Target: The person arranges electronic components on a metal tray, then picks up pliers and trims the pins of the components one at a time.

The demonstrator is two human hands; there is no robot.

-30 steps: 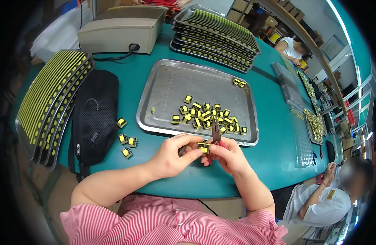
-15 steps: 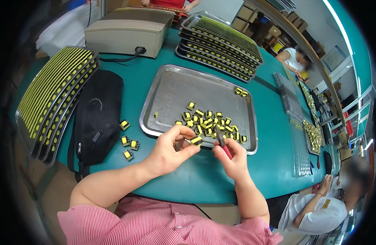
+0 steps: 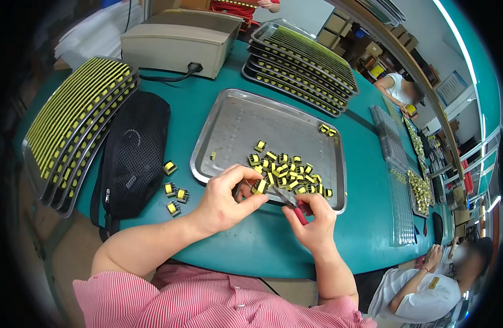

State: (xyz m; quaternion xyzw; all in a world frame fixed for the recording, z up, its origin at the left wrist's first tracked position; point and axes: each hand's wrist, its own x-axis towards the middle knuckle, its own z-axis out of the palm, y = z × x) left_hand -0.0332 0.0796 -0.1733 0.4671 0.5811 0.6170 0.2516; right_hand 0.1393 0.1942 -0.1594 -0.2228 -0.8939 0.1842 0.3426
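My left hand (image 3: 223,201) pinches a small yellow-and-black transformer (image 3: 259,187) between thumb and fingers, over the near edge of a metal tray (image 3: 221,128). Red-handled cutting pliers (image 3: 287,198) are gripped in my right hand (image 3: 314,225). Their jaws point left toward the held transformer; whether they touch it I cannot tell. Just beyond my hands, a loose pile of similar transformers (image 3: 284,168) lies in the tray. Several more transformers (image 3: 181,195) rest on the green table, left of the tray.
A black mesh bag (image 3: 134,147) lies between the tray and stacked trays of transformers (image 3: 71,120) on the left. Behind stand a beige machine (image 3: 180,44) and another tray stack (image 3: 303,65). Clear plastic trays (image 3: 393,164) lie to the right. Other people sit around the table.
The pliers have swung from pointing up and away to pointing left, their jaws now near the transformer. In my left hand the transformer has tilted more upright. The whole view has shifted slightly.
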